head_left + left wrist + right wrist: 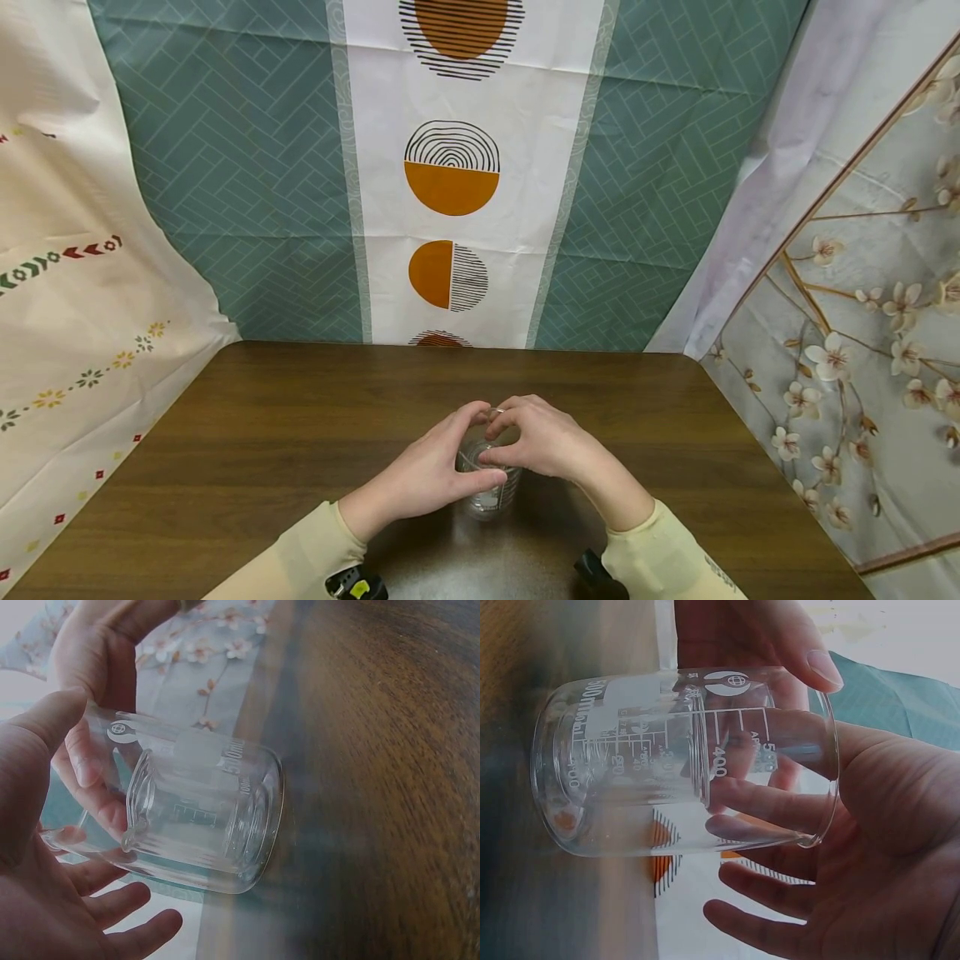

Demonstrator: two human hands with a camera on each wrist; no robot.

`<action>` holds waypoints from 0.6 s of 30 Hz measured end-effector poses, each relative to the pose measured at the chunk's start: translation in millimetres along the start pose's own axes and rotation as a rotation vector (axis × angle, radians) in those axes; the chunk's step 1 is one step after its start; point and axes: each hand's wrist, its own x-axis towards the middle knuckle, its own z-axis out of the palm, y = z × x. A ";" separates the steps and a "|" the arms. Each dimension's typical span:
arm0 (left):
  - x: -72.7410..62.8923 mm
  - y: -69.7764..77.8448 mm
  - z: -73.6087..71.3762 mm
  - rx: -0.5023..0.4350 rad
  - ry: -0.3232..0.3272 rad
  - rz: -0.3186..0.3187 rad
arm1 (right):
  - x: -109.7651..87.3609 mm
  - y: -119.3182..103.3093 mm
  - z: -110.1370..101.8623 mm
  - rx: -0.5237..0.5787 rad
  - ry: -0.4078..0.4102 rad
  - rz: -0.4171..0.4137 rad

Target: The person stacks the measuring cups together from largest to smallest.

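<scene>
A large clear glass beaker (477,503) with white graduation marks stands upright on the table, a smaller marked glass beaker (641,761) nested low inside it. Several rim lines overlap there. My left hand (427,477) holds the large beaker near its top, thumb (56,716) at the rim and the other fingers spread along the far side. From the opposite side my right hand (543,437) reaches over the rim. Its thumb and some fingers dip into the large beaker, with fingertips (721,793) close at the smaller beaker's rim; its remaining fingers extend outside the glass.
The brown wooden table (315,400) reaches back to a patterned green and white cloth (255,208). A cream cloth (90,333) hangs along the left side, a flowered curtain (885,400) along the right.
</scene>
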 end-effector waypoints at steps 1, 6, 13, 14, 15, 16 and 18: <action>0.0 -0.2 0.1 -0.001 0.000 0.001 | 0.0 -0.1 0.0 0.000 -0.001 0.001; -0.6 -0.6 0.0 -0.003 0.009 0.041 | -0.9 -0.4 -1.0 0.006 -0.002 0.008; 0.0 -4.8 1.2 0.011 0.018 0.064 | -2.0 0.4 -0.9 0.012 0.006 -0.006; -0.8 0.0 -0.3 0.001 0.008 0.031 | -2.1 0.3 -0.8 0.014 0.008 -0.006; -0.4 -0.3 -0.2 0.004 0.004 0.020 | -2.2 0.1 -0.7 0.015 0.010 -0.002; -0.2 -0.5 -0.3 0.005 0.000 0.014 | -2.2 0.0 -0.6 0.018 0.012 0.000; 0.5 -1.0 -0.5 0.007 -0.007 0.004 | -2.5 -0.2 -0.5 0.023 0.015 0.008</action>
